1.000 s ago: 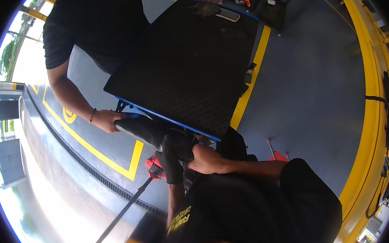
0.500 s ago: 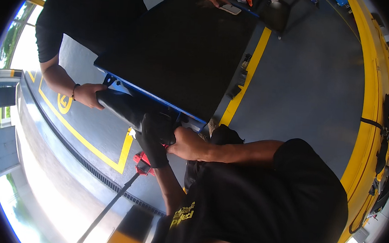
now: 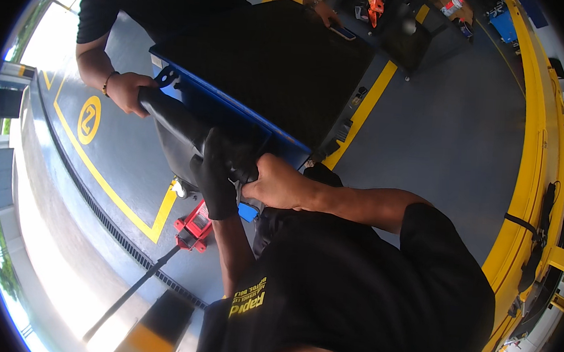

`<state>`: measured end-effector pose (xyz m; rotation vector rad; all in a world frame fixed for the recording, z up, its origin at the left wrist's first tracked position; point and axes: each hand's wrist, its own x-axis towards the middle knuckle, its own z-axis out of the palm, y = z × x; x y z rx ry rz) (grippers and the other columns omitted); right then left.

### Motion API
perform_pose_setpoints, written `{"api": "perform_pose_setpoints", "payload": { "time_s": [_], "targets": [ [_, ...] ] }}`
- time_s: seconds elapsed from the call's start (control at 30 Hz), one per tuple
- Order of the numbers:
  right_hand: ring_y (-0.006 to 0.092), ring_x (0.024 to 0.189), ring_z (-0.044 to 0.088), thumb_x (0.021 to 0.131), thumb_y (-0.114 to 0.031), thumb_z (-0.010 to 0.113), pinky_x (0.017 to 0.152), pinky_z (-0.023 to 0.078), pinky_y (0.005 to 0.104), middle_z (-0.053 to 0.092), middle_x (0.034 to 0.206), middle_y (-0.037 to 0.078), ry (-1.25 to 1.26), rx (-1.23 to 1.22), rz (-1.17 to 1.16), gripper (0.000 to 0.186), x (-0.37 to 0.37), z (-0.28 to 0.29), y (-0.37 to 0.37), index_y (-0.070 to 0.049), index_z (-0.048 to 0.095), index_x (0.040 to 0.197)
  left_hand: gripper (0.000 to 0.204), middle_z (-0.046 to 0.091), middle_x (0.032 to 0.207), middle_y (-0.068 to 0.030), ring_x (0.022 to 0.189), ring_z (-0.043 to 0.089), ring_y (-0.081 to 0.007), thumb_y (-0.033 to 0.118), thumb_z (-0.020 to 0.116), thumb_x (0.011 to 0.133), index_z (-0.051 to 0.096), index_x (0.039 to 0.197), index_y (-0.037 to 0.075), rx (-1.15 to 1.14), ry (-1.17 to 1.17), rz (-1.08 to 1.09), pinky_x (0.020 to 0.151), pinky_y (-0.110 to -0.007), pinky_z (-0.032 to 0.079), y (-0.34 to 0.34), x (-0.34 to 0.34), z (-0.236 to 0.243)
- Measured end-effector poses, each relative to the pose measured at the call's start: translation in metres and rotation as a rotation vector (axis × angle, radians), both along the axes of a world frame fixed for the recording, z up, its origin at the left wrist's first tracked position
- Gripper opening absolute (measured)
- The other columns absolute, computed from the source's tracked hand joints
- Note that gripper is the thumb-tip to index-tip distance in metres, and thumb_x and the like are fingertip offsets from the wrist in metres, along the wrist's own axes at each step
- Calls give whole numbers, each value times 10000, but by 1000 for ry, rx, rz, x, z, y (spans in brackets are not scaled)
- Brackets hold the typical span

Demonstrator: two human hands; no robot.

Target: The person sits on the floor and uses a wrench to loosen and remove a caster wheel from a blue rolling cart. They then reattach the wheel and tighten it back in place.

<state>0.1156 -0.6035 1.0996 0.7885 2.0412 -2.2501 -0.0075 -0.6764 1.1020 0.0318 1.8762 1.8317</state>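
Observation:
A long, smooth black curved piece [image 3: 176,117] slants beside a blue-edged cart. My left hand [image 3: 214,171], in a black glove, is closed around its near part. My bare right hand [image 3: 280,184] is closed just to the right, against dark material beside the piece; its fingertips are turned away, so what they grip is unclear. A co-worker's hand [image 3: 129,93] grips the far left end of the piece. Below my right hand shows a small blue object [image 3: 248,211], partly covered.
The black-topped cart [image 3: 270,70] stands ahead; the co-worker's other hand [image 3: 325,14] holds a phone [image 3: 342,32] at its far edge. A red floor jack [image 3: 193,227] with a long handle lies at lower left. A yellow lift post [image 3: 539,128] rises at right.
The view has shifted, bringing more of the jack and a small blue object into sight. The co-worker's far hand has lifted the phone, now tilted. My hands keep their closed hold.

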Motion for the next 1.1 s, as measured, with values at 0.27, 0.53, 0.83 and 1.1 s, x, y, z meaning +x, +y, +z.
{"api": "perform_pose_setpoints", "payload": {
  "time_s": [0.27, 0.53, 0.83, 1.1],
  "targets": [
    [137, 513, 556, 812, -66, 673, 505, 441, 319, 592, 609, 94, -144, -202, 116, 162, 0, 46, 7, 88, 636, 849, 245, 655, 746, -25, 651, 608, -93, 232, 665, 945, 700, 921, -10, 59, 154, 83, 592, -251, 460, -18, 11, -10],
    [89, 460, 502, 828, -60, 674, 444, 402, 268, 555, 585, 21, -85, -230, 119, 101, 5, 40, 13, 24, 618, 827, 229, 679, 781, -44, 664, 628, -112, 219, 666, 931, 698, 924, -8, 58, 18, 123, 619, -256, 482, -6, 17, 9],
    [87, 469, 498, 823, -70, 701, 440, 399, 256, 575, 625, 28, -126, -255, 84, 115, 10, 25, 26, 10, 620, 810, 305, 695, 835, -54, 741, 638, -107, 256, 611, 960, 712, 1058, -14, 41, 144, -15, 645, -259, 480, 1, 20, -8],
    [84, 481, 500, 817, -59, 701, 439, 395, 259, 577, 638, 30, -132, -282, 104, 102, 2, 4, 44, 5, 622, 825, 331, 693, 818, -50, 725, 647, -114, 289, 608, 964, 706, 1068, -10, 45, 42, 8, 632, -263, 489, 18, 14, -21]
  ]
}}
